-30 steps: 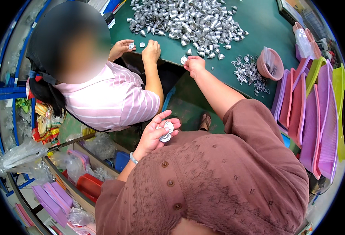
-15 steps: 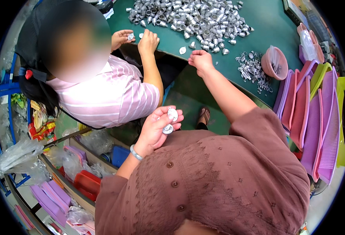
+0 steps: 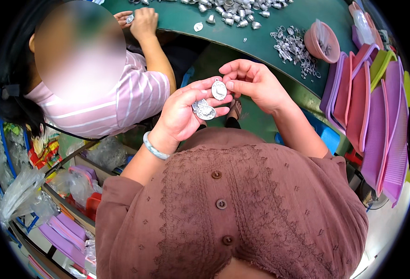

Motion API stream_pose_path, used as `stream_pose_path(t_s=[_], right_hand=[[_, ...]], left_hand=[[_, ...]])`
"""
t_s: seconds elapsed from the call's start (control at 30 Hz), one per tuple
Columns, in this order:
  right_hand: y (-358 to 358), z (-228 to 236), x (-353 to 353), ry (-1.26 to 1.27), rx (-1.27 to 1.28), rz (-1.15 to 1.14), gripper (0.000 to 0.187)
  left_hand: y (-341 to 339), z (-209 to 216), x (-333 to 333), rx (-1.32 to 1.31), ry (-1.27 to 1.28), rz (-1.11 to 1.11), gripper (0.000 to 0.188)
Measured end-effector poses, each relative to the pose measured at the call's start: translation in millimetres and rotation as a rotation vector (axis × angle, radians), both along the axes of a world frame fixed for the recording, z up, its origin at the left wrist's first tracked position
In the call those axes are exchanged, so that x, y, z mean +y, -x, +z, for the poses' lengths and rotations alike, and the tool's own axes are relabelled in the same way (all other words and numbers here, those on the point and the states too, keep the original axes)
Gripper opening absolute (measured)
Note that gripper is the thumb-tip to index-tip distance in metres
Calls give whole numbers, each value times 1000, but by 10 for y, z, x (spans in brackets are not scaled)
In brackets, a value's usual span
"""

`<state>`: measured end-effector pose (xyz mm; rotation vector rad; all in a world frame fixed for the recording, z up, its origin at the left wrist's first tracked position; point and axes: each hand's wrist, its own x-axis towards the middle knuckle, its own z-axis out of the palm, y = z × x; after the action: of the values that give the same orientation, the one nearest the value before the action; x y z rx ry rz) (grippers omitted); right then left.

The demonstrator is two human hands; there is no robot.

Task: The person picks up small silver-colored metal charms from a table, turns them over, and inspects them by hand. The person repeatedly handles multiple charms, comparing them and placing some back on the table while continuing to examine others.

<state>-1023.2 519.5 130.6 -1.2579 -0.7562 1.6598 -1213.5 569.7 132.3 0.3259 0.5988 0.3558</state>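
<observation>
Three oval silver pendants [image 3: 219, 89] with small loops lie across the fingers of my left hand [image 3: 176, 109]. One stands apart near my fingertips; a larger one lies lower, partly covering another. My left hand grips them, palm turned up, with a pale bangle [image 3: 154, 148] on the wrist. My right hand [image 3: 256, 88] comes in from the right, fingers curled and thumb against them, right beside the outermost pendant's edge. Whether a small part sits in that pinch cannot be made out. Both hands are held in front of my brown shirt.
The green table [image 3: 186, 18] carries many silver bell-shaped pieces [image 3: 235, 10], a loose pendant [image 3: 198, 26], a pile of small metal fittings [image 3: 292, 44] and a pink cup [image 3: 322, 43]. A co-worker in a striped shirt [image 3: 105, 95] sits left. Plastic baskets [image 3: 377, 125] stand right.
My right hand has drawn back from the table edge to meet my left hand. The left hand has risen slightly and its pendants are spread. The view has shifted downward.
</observation>
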Motion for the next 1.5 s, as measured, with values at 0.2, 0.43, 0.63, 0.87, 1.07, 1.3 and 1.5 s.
stream_pose_path(t_s=[0.2, 0.43, 0.63, 0.87, 1.07, 1.3, 1.5], right_hand=[[-63, -41, -152, -7, 15, -60, 30], [-127, -66, -264, -4, 36, -106, 31], [-143, -64, -317, 2, 48, -121, 30], [-156, -71, -364, -3, 56, -138, 31], [-135, -38, -416, -41, 10, -190, 32], [-23, 102, -548, -612, -602, -63, 38], [134, 207, -595, -647, -760, 73, 43]], left_hand=[[-87, 8, -50, 12, -12, -65, 41], [-175, 62, -111, 16, -6, -93, 43], [-209, 80, -145, 6, 0, -103, 43], [-223, 47, -190, 3, -1, -109, 43], [-254, 9, -203, -39, 126, -73, 35], [-286, 5, -232, -126, 169, -59, 42], [-274, -9, -230, -111, 179, -66, 40]])
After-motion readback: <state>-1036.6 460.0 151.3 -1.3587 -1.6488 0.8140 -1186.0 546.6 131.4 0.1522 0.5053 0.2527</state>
